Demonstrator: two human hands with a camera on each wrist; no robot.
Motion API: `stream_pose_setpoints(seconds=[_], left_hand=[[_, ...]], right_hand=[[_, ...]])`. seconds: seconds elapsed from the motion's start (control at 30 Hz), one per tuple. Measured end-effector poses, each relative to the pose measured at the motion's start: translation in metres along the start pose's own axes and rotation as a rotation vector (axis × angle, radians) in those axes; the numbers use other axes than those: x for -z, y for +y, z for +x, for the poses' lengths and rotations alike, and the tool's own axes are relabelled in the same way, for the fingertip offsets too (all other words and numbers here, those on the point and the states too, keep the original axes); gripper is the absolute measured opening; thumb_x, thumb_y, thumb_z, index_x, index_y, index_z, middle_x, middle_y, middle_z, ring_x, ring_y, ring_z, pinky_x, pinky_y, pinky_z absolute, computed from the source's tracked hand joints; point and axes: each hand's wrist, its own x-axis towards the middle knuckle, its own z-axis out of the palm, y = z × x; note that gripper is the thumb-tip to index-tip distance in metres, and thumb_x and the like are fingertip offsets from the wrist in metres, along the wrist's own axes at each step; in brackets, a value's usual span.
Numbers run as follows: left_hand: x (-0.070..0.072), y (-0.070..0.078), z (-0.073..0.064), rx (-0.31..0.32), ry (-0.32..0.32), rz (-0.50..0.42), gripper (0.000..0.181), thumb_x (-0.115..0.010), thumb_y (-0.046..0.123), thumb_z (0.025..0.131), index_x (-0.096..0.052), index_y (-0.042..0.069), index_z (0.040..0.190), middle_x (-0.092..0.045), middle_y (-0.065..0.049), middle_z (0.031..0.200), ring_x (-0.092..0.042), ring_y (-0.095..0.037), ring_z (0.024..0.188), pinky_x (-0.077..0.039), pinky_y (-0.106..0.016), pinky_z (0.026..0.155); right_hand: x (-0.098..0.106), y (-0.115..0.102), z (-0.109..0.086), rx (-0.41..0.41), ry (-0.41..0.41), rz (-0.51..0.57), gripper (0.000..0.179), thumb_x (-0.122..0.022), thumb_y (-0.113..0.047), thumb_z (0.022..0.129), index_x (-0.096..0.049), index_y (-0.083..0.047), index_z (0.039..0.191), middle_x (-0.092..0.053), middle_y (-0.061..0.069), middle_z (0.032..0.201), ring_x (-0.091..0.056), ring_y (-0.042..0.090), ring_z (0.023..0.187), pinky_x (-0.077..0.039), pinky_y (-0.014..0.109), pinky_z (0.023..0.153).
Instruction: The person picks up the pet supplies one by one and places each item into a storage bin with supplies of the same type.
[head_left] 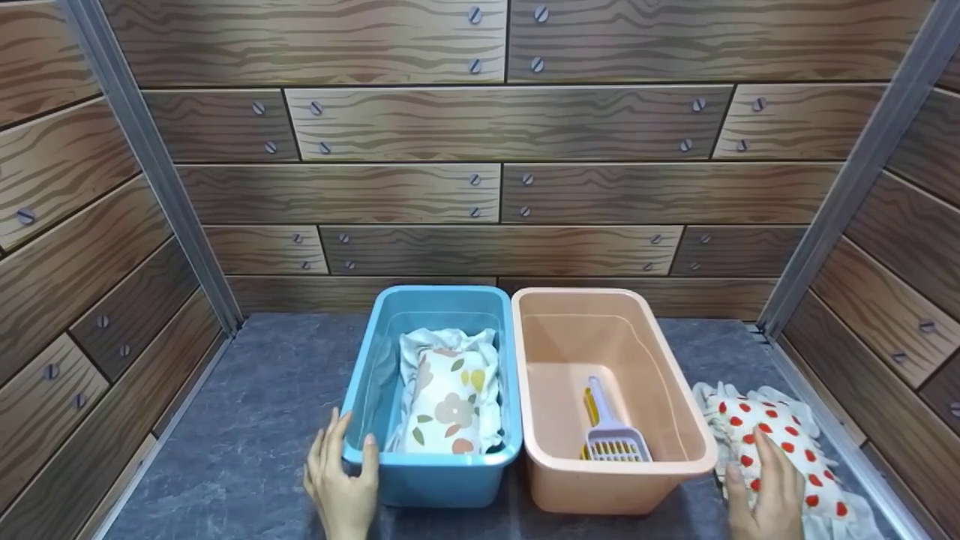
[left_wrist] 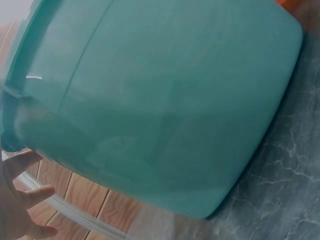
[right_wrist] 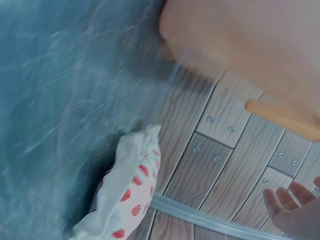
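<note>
My left hand (head_left: 343, 480) is at the front left corner of a blue plastic bin (head_left: 442, 480), fingers spread and extended beside the rim. In the left wrist view those fingers (left_wrist: 37, 196) lie near the rim; firm contact is hard to tell. Inside the blue bin lies a small ruffled pillow (head_left: 450, 405) with a flower and leaf print. To the right, my right hand (head_left: 766, 491) hovers with fingers apart over or just before a ruffled pillow with red strawberries (head_left: 796, 439), which lies on the dark surface. Nothing is held in either hand.
A peach bin (head_left: 622, 487) stands close against the blue one's right side. A lilac slotted litter scoop (head_left: 616, 442) lies in it over a yellow item (head_left: 591, 409), mostly covered. Wood-print walls (head_left: 487, 191) with metal corner strips enclose the dark marbled surface (head_left: 247, 427).
</note>
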Motion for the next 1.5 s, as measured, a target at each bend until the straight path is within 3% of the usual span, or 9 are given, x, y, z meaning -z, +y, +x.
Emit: stream_pose_setpoints(seconds=[0.2,0.47,0.53,0.7,0.87,0.97,1.17,1.4,1.5], left_hand=[[-0.003,-0.001,-0.002,0.037,0.006,-0.057,0.043,-0.064,0.024,0.092,-0.057,0.012,0.133,-0.043,-0.015,0.15,-0.032,-0.044,0.136,-0.015,-0.065,0.11],[-0.005,-0.001,-0.002,0.131,0.005,-0.117,0.044,-0.063,0.026,0.093,-0.056,0.012,0.134,-0.049,-0.024,0.138,-0.031,-0.045,0.137,0.003,-0.068,0.112],[-0.006,-0.001,-0.002,0.124,0.011,-0.136,0.044,-0.063,0.025,0.092,-0.056,0.011,0.133,-0.049,-0.024,0.139,-0.031,-0.045,0.137,0.004,-0.068,0.112],[-0.009,-0.003,-0.004,0.067,0.062,-0.19,0.042,-0.064,0.02,0.091,-0.058,0.009,0.131,-0.049,-0.019,0.143,-0.032,-0.043,0.137,-0.002,-0.068,0.112],[-0.014,-0.005,-0.004,0.023,0.119,-0.238,0.04,-0.066,0.017,0.09,-0.059,0.007,0.128,-0.05,-0.019,0.143,-0.034,-0.043,0.137,-0.015,-0.064,0.112],[-0.016,-0.007,-0.004,0.015,0.144,-0.259,0.039,-0.066,0.016,0.089,-0.06,0.005,0.126,-0.051,-0.02,0.142,-0.036,-0.043,0.136,-0.022,-0.061,0.111],[-0.017,-0.009,-0.004,0.015,0.158,-0.271,0.039,-0.066,0.015,0.089,-0.06,0.004,0.126,-0.052,-0.02,0.141,-0.039,-0.042,0.135,-0.027,-0.06,0.11],[-0.018,-0.01,-0.003,0.021,0.143,-0.283,0.039,-0.066,0.016,0.09,-0.06,0.005,0.127,-0.051,-0.02,0.141,-0.041,-0.041,0.133,-0.029,-0.06,0.109],[-0.018,-0.011,-0.003,0.017,0.143,-0.289,0.039,-0.066,0.015,0.09,-0.06,0.005,0.127,-0.051,-0.019,0.141,-0.043,-0.04,0.131,-0.03,-0.06,0.108]], right_hand=[[0.008,0.013,-0.002,-0.007,0.016,-0.025,0.048,-0.057,-0.018,0.095,-0.051,0.012,0.132,-0.051,0.04,0.122,-0.042,0.049,0.106,-0.021,0.017,0.103],[0.018,0.028,-0.005,-0.036,-0.008,-0.068,0.051,-0.062,-0.017,0.091,-0.051,0.012,0.132,-0.049,0.04,0.122,-0.041,0.056,0.108,-0.025,0.036,0.106],[0.021,0.033,-0.004,-0.03,-0.021,-0.061,0.053,-0.063,-0.016,0.089,-0.05,0.012,0.133,-0.049,0.041,0.121,-0.041,0.057,0.108,-0.025,0.034,0.105],[0.029,0.046,-0.003,-0.017,-0.028,-0.053,0.056,-0.064,-0.014,0.085,-0.051,0.013,0.132,-0.05,0.042,0.118,-0.041,0.059,0.105,-0.022,0.027,0.108],[0.033,0.052,-0.004,-0.089,-0.075,-0.12,0.056,-0.066,-0.007,0.081,-0.051,0.013,0.131,-0.049,0.041,0.122,-0.041,0.06,0.109,-0.026,0.056,0.108],[0.035,0.058,-0.005,-0.105,-0.083,-0.141,0.056,-0.067,-0.005,0.079,-0.052,0.013,0.13,-0.05,0.042,0.121,-0.042,0.059,0.108,-0.03,0.061,0.101],[0.04,0.07,-0.004,-0.168,-0.134,-0.185,0.053,-0.065,-0.007,0.085,-0.05,0.013,0.131,-0.05,0.042,0.12,-0.043,0.057,0.108,-0.029,0.062,0.089],[0.045,0.087,-0.001,-0.331,-0.254,-0.201,0.053,-0.059,-0.011,0.091,-0.043,0.015,0.135,-0.044,0.044,0.125,-0.038,0.059,0.114,-0.025,0.067,0.098],[0.046,0.097,0.002,-0.343,-0.29,-0.216,0.056,-0.058,-0.013,0.092,-0.04,0.017,0.136,-0.042,0.046,0.124,-0.037,0.061,0.113,-0.024,0.068,0.097]])
